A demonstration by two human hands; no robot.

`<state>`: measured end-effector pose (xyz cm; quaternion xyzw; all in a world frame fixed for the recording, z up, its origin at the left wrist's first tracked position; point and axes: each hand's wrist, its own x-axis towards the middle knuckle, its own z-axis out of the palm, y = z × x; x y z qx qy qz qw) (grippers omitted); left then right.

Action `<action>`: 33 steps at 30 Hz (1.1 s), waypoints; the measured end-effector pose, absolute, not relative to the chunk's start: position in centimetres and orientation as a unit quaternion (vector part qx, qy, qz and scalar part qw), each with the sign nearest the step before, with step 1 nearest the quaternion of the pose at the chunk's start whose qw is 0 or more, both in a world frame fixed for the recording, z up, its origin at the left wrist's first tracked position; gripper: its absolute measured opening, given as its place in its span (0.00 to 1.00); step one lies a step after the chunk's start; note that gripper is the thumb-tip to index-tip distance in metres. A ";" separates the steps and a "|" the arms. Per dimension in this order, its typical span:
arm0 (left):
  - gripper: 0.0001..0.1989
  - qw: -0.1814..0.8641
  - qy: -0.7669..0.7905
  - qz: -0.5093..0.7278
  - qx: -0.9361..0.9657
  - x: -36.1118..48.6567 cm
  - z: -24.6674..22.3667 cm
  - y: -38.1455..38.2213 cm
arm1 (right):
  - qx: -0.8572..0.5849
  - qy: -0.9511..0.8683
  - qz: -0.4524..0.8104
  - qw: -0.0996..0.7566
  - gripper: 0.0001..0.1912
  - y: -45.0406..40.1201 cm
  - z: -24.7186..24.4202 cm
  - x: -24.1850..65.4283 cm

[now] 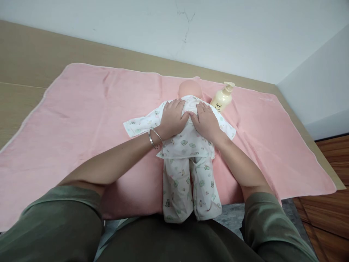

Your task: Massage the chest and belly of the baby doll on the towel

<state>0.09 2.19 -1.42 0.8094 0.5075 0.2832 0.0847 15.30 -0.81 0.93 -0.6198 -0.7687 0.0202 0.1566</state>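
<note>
Doll [188, 143] lies on pink blanket [106, 109] beside pump bottle [223, 99].

Both arms [122, 156] extend over the near edge of the bench [29, 43], narrowing toward each other. The left grip [172, 118] and the right grip [207, 122] lie flat, palms down, fingers [177, 104] directed to the far edge, the thumb tips [186, 115] almost touching.

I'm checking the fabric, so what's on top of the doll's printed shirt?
Your left hand and right hand rest on the printed shirt. Any print or creases beneath the palms are covered and can't be seen.
</note>
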 end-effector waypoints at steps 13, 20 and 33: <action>0.25 0.105 0.506 0.304 0.800 -0.1 -1.4 2.0 | -0.615 -0.768 0.026 0.178 0.35 -0.9 0.5 15.5; 0.24 0.102 0.500 0.309 0.803 -0.1 -1.6 2.1 | -0.613 -0.768 0.024 0.184 0.34 -0.8 0.3 15.6; 0.25 0.097 0.503 0.312 0.800 -0.2 -1.8 2.2 | -0.615 -0.766 0.021 0.183 0.31 -0.7 0.2 15.5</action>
